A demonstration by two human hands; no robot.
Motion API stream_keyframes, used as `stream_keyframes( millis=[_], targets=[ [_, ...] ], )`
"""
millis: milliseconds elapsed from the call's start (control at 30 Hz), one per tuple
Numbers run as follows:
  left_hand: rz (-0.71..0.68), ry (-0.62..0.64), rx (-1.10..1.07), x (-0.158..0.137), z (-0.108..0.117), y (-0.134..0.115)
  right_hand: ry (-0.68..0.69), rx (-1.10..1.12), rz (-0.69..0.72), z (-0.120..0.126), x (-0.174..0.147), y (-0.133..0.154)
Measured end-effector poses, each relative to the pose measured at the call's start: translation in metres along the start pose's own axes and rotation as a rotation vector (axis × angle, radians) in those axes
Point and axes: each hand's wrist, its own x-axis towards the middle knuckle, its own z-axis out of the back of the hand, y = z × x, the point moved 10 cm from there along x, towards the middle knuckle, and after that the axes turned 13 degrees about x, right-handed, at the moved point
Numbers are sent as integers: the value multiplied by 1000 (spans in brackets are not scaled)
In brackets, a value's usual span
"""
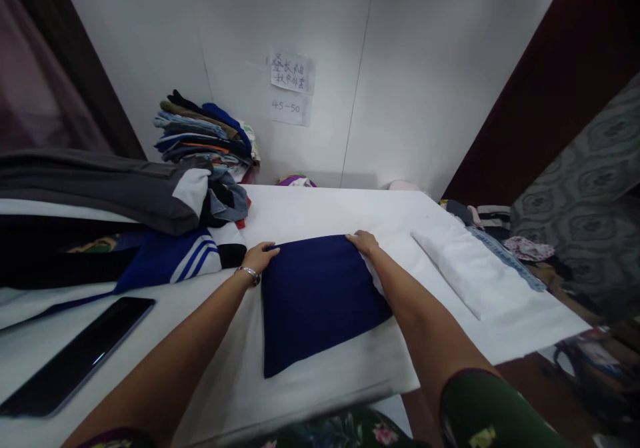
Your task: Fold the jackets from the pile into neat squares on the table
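A navy-blue garment (320, 301), folded into a rough square, lies flat on the white table in front of me. My left hand (260, 259), with a bracelet at the wrist, is closed on its far left corner. At the far right corner my right hand (363, 243) grips the cloth between thumb and fingers. A bit of white shows along the garment's right edge, beside my right forearm. What kind of garment it is cannot be told from this folded shape.
Left of the garment lie heaped clothes (100, 181) and a dark phone (80, 355). Folded clothes (205, 135) are stacked by the wall. A folded white piece (475, 268) lies on the right of the table (320, 208). More clothes (530, 248) sit past its right edge.
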Motion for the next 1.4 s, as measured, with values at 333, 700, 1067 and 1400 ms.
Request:
stream_keyframes(
  millis=[333, 700, 1067, 1400],
  targets=[
    [59, -24, 8, 8, -9, 12, -68, -14, -15, 3, -1, -22],
    [-318, -81, 421, -47, -9, -74, -45, -141, 173, 3, -21, 29],
    [-304, 57, 539, -47, -34, -67, 242, -157, 181, -33, -37, 15],
    [-281, 78, 547, -48, -34, -68, 132, -204, 314, -29, -99, 30]
  ],
)
